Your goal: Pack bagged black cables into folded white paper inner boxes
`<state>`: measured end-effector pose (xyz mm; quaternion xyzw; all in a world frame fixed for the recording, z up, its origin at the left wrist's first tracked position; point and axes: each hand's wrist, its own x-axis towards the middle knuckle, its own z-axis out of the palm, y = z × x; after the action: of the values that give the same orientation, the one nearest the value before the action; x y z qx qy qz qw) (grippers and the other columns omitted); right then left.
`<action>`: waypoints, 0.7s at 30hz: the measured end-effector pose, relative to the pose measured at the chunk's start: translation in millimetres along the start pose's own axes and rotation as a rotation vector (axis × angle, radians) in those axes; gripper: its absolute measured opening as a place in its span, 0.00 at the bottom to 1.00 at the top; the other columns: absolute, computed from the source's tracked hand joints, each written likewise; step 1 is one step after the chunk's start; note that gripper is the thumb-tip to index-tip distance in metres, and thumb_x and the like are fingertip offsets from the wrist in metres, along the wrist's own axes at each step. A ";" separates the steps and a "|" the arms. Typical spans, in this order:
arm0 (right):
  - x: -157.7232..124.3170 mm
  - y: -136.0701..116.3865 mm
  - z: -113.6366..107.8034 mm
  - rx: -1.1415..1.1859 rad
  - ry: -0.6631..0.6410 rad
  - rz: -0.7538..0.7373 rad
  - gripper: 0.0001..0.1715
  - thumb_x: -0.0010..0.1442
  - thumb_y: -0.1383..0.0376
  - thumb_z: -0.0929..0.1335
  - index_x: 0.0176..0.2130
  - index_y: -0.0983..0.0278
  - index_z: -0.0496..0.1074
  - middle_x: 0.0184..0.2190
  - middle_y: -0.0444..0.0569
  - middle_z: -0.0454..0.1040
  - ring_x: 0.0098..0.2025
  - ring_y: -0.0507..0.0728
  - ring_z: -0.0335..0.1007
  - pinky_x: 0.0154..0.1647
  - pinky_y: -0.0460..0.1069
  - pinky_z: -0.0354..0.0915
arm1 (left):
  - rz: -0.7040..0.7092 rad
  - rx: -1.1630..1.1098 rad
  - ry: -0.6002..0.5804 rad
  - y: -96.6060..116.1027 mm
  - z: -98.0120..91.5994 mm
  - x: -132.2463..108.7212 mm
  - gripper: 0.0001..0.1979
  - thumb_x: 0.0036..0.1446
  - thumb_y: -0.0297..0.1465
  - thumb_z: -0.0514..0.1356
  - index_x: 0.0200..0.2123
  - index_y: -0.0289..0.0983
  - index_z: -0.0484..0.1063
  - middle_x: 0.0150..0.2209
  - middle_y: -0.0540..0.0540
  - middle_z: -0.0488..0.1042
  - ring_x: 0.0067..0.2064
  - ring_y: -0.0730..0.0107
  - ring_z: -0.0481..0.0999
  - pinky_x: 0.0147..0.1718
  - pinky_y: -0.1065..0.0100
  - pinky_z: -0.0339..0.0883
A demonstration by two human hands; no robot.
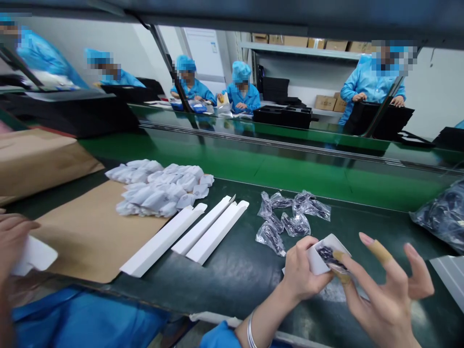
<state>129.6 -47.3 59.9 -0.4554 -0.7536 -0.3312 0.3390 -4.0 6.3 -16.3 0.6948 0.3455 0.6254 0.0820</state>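
Note:
My left hand (302,270) is wrapped round a narrow white box (318,261), its open end tilted up toward the right. At that opening, the thumb and forefinger of my right hand (386,290) pinch a dark cable in a clear bag (326,253), which sits partly inside the box. Its other fingers are spread, and yellowish covers show on some fingertips. Beyond my hands lie several bagged cables (295,215) in a loose group. Left of them rest long white boxes (219,232) side by side, flaps up at their far ends.
White packets (166,188) are heaped near a brown cardboard sheet (83,232). At the left edge, a co-worker's hand (14,241) holds a white box. A large bag of cables (444,212) lies at right. Behind the green conveyor belt (290,174), several people in blue work.

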 end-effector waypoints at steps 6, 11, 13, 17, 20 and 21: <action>0.9 -0.1 -0.5 0.258 -0.126 -0.027 0.17 0.61 0.67 0.65 0.49 0.56 0.74 0.64 0.44 0.60 0.71 0.69 0.36 0.68 0.67 0.34 | 0.048 -0.211 0.029 -3.8 9.0 -3.7 0.25 0.61 0.43 0.56 0.55 0.40 0.53 0.35 0.48 0.71 0.28 0.69 0.74 0.26 0.68 0.71; -5.4 11.9 -4.8 0.596 -0.094 0.589 0.19 0.64 0.63 0.65 0.54 0.53 0.73 0.56 0.47 0.71 0.55 0.58 0.68 0.54 0.52 0.65 | 0.237 -0.075 -0.034 -1.8 4.7 -2.5 0.16 0.62 0.33 0.57 0.52 0.51 0.62 0.46 0.45 0.69 0.33 0.72 0.74 0.27 0.72 0.68; -4.1 16.5 -4.6 0.819 -0.314 0.755 0.17 0.65 0.58 0.66 0.51 0.54 0.76 0.52 0.48 0.75 0.52 0.58 0.72 0.51 0.49 0.69 | 0.290 0.013 -0.090 -0.3 2.2 -2.1 0.13 0.61 0.31 0.56 0.48 0.51 0.68 0.47 0.44 0.68 0.32 0.73 0.74 0.27 0.74 0.68; 2.1 22.5 -6.3 1.146 -0.539 0.858 0.17 0.63 0.54 0.67 0.48 0.56 0.79 0.53 0.50 0.74 0.55 0.59 0.71 0.54 0.48 0.68 | 0.309 0.073 -0.020 2.9 2.4 -1.4 0.08 0.59 0.31 0.57 0.42 0.45 0.72 0.42 0.43 0.70 0.30 0.73 0.73 0.24 0.75 0.67; 5.4 23.3 -10.6 1.264 -0.585 0.831 0.18 0.64 0.54 0.66 0.48 0.57 0.79 0.54 0.52 0.73 0.56 0.61 0.70 0.54 0.50 0.68 | 0.331 0.056 0.060 4.4 3.7 -0.4 0.03 0.57 0.31 0.58 0.37 0.41 0.69 0.40 0.43 0.71 0.29 0.75 0.72 0.23 0.76 0.65; 5.8 22.7 -11.7 1.259 -0.577 0.827 0.18 0.64 0.55 0.66 0.48 0.57 0.79 0.54 0.53 0.73 0.56 0.61 0.70 0.54 0.50 0.68 | 0.327 0.059 0.061 4.5 4.0 -0.2 0.04 0.56 0.30 0.58 0.37 0.41 0.69 0.39 0.43 0.72 0.29 0.75 0.73 0.23 0.76 0.65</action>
<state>150.7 -45.8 75.4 -0.4887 -0.6273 0.4383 0.4191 1.4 4.1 -14.9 0.7246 0.2482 0.6408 -0.0520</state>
